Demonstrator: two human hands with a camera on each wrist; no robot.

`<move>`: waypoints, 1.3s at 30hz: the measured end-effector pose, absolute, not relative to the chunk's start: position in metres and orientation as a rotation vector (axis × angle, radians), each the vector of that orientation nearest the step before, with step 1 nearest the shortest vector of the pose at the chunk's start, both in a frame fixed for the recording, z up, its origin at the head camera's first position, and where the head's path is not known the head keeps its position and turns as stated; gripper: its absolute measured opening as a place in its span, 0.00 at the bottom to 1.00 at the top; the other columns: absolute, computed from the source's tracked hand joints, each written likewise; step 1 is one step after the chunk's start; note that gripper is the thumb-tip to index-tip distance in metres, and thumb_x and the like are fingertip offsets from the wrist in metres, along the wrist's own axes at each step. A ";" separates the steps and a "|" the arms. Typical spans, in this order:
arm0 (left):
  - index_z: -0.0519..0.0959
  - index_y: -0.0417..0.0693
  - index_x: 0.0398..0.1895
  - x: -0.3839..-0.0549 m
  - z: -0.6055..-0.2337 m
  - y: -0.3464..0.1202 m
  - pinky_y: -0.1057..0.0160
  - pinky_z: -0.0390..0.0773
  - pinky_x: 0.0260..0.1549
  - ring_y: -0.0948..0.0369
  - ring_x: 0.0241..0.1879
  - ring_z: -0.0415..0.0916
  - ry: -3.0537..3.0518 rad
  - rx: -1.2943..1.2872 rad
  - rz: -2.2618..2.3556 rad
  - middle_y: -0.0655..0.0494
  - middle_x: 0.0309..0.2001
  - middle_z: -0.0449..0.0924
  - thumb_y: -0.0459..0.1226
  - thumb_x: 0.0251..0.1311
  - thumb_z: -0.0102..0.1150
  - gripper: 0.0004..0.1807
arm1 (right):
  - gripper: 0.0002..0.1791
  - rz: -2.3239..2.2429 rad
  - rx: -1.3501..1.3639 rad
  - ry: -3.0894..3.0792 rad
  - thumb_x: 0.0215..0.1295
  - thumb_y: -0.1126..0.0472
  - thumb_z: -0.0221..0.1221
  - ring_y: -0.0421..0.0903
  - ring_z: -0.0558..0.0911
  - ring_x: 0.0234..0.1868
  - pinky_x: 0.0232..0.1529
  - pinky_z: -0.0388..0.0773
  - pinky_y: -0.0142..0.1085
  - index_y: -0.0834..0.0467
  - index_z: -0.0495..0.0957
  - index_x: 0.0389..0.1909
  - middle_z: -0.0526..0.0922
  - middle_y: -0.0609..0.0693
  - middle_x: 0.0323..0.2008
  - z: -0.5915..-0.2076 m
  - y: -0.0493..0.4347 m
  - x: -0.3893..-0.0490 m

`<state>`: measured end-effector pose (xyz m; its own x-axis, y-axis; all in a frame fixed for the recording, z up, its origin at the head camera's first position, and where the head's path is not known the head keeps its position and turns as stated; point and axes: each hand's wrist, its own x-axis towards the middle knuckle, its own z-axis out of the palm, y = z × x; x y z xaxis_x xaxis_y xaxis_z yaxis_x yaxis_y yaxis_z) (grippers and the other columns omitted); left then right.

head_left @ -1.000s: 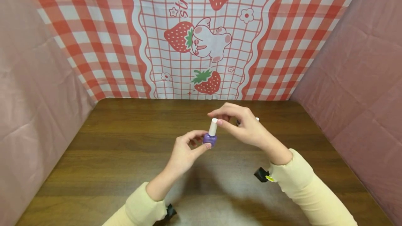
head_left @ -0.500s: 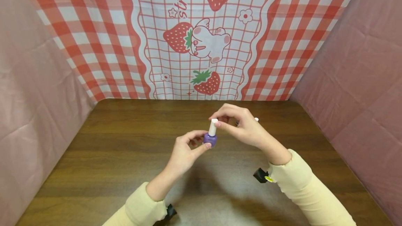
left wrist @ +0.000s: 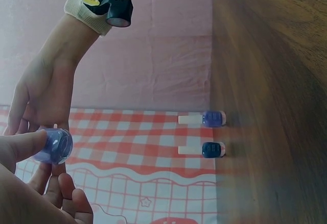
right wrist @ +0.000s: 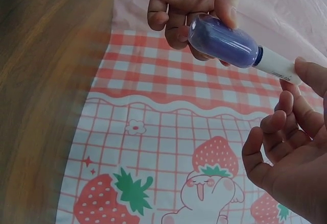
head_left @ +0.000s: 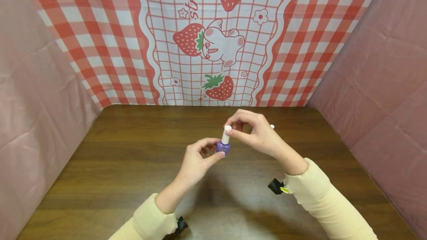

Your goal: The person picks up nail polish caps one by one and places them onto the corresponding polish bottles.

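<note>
A nail polish bottle [head_left: 222,149] with purple polish and a white cap [head_left: 225,136] is held up over the table. My left hand [head_left: 197,162] grips its glass body between thumb and fingers. From the other side, my right hand [head_left: 255,130] pinches the cap near its top, as the right wrist view shows with thumb and fingertip on the white cap [right wrist: 278,67]. The bottle tilts slightly, cap upward. In the left wrist view its glass base [left wrist: 60,146] faces the camera, and the cap is hidden.
Two more nail polish bottles stand on the wooden table [head_left: 126,173], one purple [left wrist: 213,119] and one dark blue-green [left wrist: 212,149], both white-capped. In the head view my right hand mostly hides them. A strawberry-print cloth [head_left: 116,40] hangs behind, with pink cloths [head_left: 373,66] at both sides.
My right thumb and fingers have closed in on the white cap and slid slightly down it. My left hand and the bottle have stayed almost still.
</note>
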<state>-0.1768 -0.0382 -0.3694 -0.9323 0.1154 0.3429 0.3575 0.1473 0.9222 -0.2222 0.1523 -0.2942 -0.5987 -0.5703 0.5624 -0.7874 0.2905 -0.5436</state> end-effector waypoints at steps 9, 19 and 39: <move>0.82 0.48 0.41 -0.177 -0.367 -0.037 0.58 0.72 0.37 0.55 0.35 0.75 -2.242 -0.459 -1.860 0.54 0.36 0.84 0.35 0.48 0.71 0.15 | 0.06 1.209 1.194 -2.330 0.55 0.65 0.66 0.40 0.73 0.28 0.27 0.70 0.29 0.53 0.79 0.31 0.76 0.43 0.27 -0.293 0.149 -0.221; 0.82 0.48 0.40 -0.177 -0.367 -0.035 0.57 0.72 0.37 0.58 0.35 0.74 -2.253 -0.448 -1.840 0.55 0.36 0.84 0.35 0.47 0.72 0.14 | 0.09 1.191 1.162 -2.342 0.53 0.63 0.68 0.40 0.73 0.28 0.27 0.70 0.29 0.52 0.76 0.29 0.75 0.42 0.26 -0.293 0.146 -0.220; 0.83 0.47 0.42 -0.175 -0.366 -0.038 0.62 0.72 0.37 0.52 0.35 0.75 -2.259 -0.423 -1.867 0.54 0.34 0.83 0.35 0.48 0.71 0.15 | 0.14 1.331 1.366 -2.379 0.65 0.66 0.56 0.41 0.73 0.37 0.37 0.72 0.36 0.54 0.80 0.50 0.78 0.44 0.40 -0.292 0.153 -0.220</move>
<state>-0.1753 -0.0378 -0.3665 -0.9433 0.1030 0.3154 0.3292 0.1708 0.9287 -0.2196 0.1530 -0.2917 -0.5951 -0.6574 0.4623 -0.7379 0.2190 -0.6384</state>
